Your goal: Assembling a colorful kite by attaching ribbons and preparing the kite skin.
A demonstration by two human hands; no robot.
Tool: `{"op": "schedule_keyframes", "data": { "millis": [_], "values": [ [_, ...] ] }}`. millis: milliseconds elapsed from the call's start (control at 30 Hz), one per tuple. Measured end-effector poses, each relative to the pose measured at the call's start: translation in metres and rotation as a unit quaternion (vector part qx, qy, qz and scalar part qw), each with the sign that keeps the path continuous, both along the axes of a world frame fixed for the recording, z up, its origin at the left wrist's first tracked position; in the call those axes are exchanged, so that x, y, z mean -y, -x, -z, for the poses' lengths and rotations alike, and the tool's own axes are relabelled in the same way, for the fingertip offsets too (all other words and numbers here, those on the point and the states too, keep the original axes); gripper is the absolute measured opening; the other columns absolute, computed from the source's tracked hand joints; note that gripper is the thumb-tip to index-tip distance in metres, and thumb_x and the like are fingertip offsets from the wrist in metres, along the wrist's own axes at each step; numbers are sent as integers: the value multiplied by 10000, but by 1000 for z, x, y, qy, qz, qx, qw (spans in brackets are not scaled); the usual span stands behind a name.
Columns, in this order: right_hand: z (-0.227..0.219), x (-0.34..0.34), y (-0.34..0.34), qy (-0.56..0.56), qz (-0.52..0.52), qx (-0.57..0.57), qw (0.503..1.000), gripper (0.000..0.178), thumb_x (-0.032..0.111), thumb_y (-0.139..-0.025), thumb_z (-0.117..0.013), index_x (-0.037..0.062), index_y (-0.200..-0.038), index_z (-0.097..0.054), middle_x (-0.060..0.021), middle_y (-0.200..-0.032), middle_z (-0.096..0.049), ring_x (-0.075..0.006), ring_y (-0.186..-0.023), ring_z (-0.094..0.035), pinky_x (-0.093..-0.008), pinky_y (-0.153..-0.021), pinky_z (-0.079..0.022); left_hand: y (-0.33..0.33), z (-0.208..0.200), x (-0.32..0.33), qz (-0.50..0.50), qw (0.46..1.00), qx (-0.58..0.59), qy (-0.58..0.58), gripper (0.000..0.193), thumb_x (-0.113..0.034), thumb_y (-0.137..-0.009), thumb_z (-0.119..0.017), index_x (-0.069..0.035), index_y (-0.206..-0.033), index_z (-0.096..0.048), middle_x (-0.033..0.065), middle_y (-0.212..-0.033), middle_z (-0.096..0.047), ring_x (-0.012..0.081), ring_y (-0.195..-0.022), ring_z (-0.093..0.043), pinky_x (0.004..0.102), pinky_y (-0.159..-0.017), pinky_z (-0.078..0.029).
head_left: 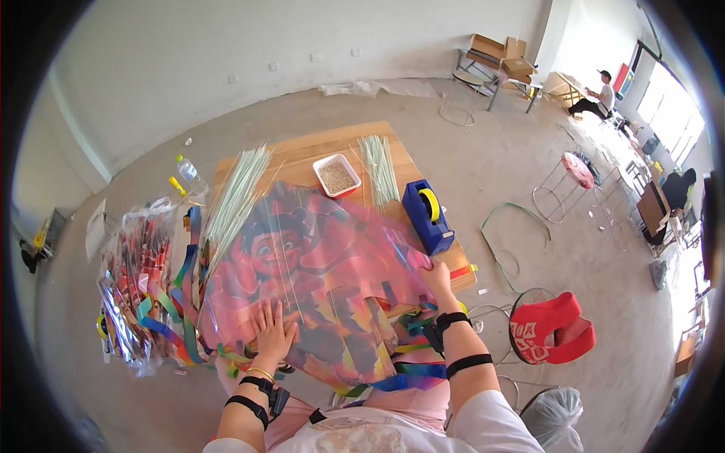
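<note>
A large, thin kite printed with a colourful cartoon figure lies spread over the wooden table, with slim pale rods across it. My left hand rests flat on its near left part, fingers spread. At the kite's right corner my right hand is closed on the edge, its fingertips partly hidden. Just beyond that hand stands a blue tape dispenser with a yellow-cored roll. Multicoloured ribbons hang below the near edge, over my lap.
Bundles of pale thin sticks flank a white tub of small tan bits on the table. Shiny plastic-wrapped packs lie left. A red-cushioned stool stands right. A person sits far off.
</note>
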State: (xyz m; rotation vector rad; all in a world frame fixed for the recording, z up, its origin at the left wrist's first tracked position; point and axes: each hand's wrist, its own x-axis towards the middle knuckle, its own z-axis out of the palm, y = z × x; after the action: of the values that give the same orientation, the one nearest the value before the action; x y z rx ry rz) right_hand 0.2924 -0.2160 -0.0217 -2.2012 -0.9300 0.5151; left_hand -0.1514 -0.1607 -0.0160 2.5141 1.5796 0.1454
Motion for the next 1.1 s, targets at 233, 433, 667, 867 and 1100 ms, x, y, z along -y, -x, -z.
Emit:
{"op": "schedule_keyframes", "data": {
  "millis": [233, 433, 667, 867, 1100],
  "values": [
    [-59, 1, 105, -48, -235, 64, 969, 434, 220, -735, -682, 15, -1084, -528, -183, -1064, -575, -357, -1004, -564, -422, -848, -463, 6, -6, 1, -14, 999, -26, 33, 716, -493, -926, -401, -75, -1473, -202, 214, -1531, -104, 395, -1416, -66, 575, -1110, -38],
    [-59, -46, 75, 5, -150, 258, 955, 435, 207, -735, -681, 29, -1102, -531, -154, -1146, -555, -343, -1102, -512, -412, -901, -446, 2, -4, -1, -3, 999, -39, 29, 715, -501, -934, -379, -72, -1475, -196, 217, -1532, -96, 397, -1418, -52, 581, -1108, -31],
    [-47, -101, 29, 43, -139, 181, 973, 569, 315, -763, -702, 29, -1201, -479, -158, -1237, -505, -334, -1184, -463, -424, -966, -417, -3, -9, -2, -15, 996, -40, 73, 725, -508, -933, -378, -85, -1483, -167, 228, -1529, -89, 414, -1411, -63, 588, -1106, -42],
    [-42, -114, 26, 143, -90, 186, 968, 659, 452, -702, -745, 36, -1169, -537, -162, -1195, -575, -330, -1109, -560, -418, -903, -473, 3, -11, -2, -10, 996, -47, 78, 736, -510, -931, -378, -85, -1485, -145, 228, -1531, -75, 430, -1407, -54, 595, -1103, -36],
    [-68, -103, 58, 174, -227, 146, 947, 248, 204, -805, -583, 67, -986, -683, -155, -993, -683, -322, -944, -661, -417, -788, -535, 6, -7, -3, -13, 996, -50, 72, 737, -517, -928, -379, -83, -1482, -163, 233, -1528, -88, 421, -1409, -69, 601, -1098, -50]
  ]
}}
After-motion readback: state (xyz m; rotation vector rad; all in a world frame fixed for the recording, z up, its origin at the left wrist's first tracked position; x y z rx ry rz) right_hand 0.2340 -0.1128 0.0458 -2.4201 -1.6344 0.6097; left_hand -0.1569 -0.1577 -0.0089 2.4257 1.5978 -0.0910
